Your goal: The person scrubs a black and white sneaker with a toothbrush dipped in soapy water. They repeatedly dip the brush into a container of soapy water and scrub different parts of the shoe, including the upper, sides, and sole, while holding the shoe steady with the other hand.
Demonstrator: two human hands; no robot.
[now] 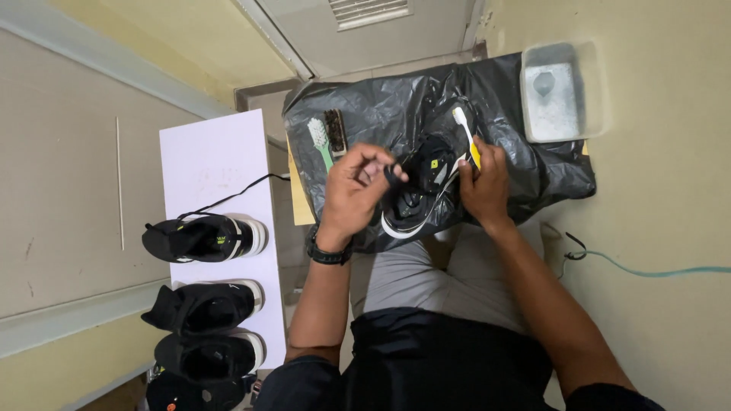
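Observation:
A black sneaker with a white sole [415, 199] rests on a black plastic sheet [396, 106] in front of me. My left hand [356, 186] pinches the sneaker's black lace or tongue near its opening. My right hand [482, 183] grips a white and yellow toothbrush [464, 129], its bristle end pointing away from me above the shoe. A black watch sits on my left wrist.
A green-handled brush [320, 141] and a dark brush [336, 131] lie on the sheet's left edge. A clear tub of water [560, 91] stands at the far right. Three black sneakers [204, 237] line a white board [213, 160]. A green cable [647, 270] crosses the floor.

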